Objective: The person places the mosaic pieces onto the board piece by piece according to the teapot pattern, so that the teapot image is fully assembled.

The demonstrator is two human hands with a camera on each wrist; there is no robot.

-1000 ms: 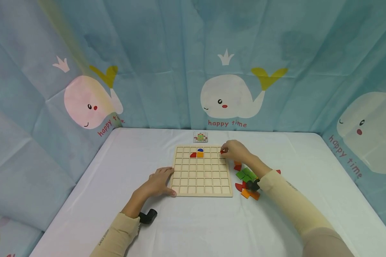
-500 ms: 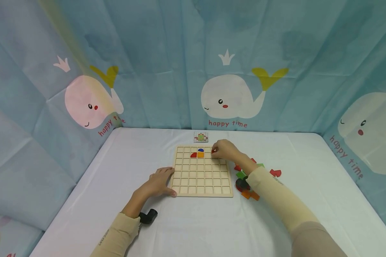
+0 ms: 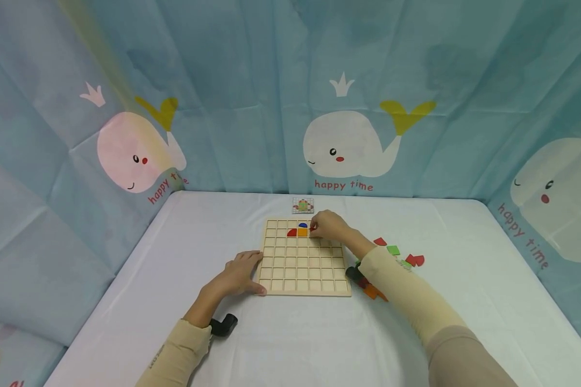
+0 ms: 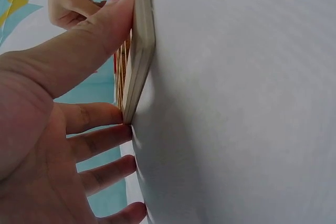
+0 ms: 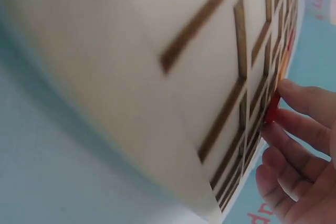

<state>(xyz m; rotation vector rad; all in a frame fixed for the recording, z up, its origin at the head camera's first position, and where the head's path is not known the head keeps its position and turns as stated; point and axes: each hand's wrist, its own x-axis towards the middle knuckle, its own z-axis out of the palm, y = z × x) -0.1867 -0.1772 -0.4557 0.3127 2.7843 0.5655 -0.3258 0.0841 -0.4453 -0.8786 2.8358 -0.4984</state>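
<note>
A wooden grid board [image 3: 302,269] lies on the white table. In its upper rows sit a blue half-circle tile [image 3: 303,225], an orange square tile [image 3: 302,232] and a red quarter-circle tile [image 3: 292,233]. My right hand [image 3: 330,226] pinches a red tile [image 5: 272,107] just right of the orange square, touching or very near the board; its shape is partly hidden by the fingers. At the board's left side, my left hand [image 3: 242,275] rests with spread fingers along the edge, the thumb [image 4: 113,17] pressing by the near corner.
A small picture card [image 3: 303,205] lies behind the board. To the right are loose tiles, among them a red one [image 3: 380,241], a green one [image 3: 393,250] and an orange one [image 3: 369,292], some hidden beneath my right forearm. A whale-print curtain [image 3: 232,134] stands behind the table.
My right hand has moved left across the board's top rows with the red tile, from the right edge to beside the orange square. The left hand has stayed in place.
</note>
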